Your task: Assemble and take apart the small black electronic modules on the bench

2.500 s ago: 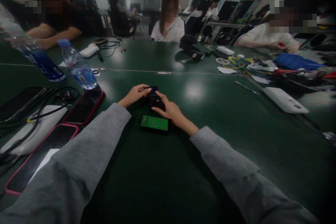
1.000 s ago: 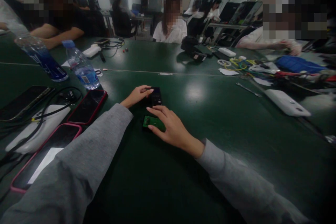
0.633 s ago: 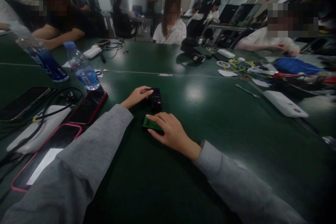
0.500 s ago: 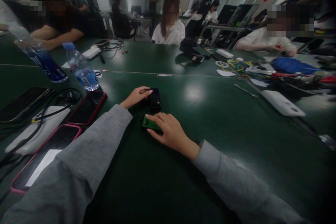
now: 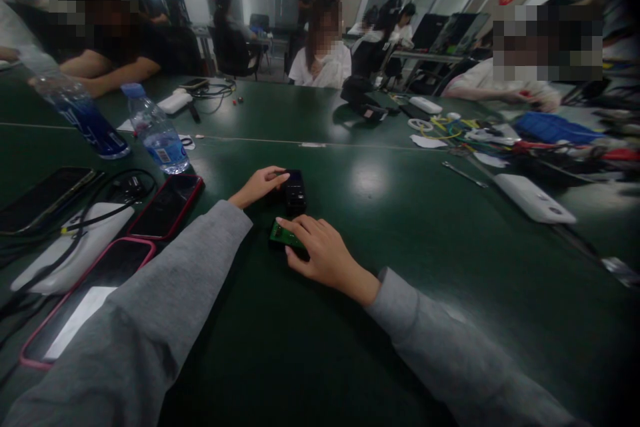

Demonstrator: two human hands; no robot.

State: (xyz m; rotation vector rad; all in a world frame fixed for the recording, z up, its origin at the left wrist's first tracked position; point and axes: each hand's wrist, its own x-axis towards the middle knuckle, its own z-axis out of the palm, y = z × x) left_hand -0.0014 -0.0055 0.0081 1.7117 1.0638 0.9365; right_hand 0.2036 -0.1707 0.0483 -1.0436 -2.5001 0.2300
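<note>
- Green tabletop (image 5: 380, 340): black device (image 5: 296, 189) is gripped by left hand (image 5: 258, 187).
- Just nearer than it, circuit board (image 5: 284, 234) is now clasped by right hand (image 5: 325, 252), shifted off the device.

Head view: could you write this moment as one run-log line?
left hand: touching black device | right hand: over green circuit board, partly covering it | grip firmness: unclear | red-edged phone: left of left sleeve

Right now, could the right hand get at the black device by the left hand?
Probably yes: the right hand, at the green circuit board, is close, and the right side of the black device looks uncovered.
</note>
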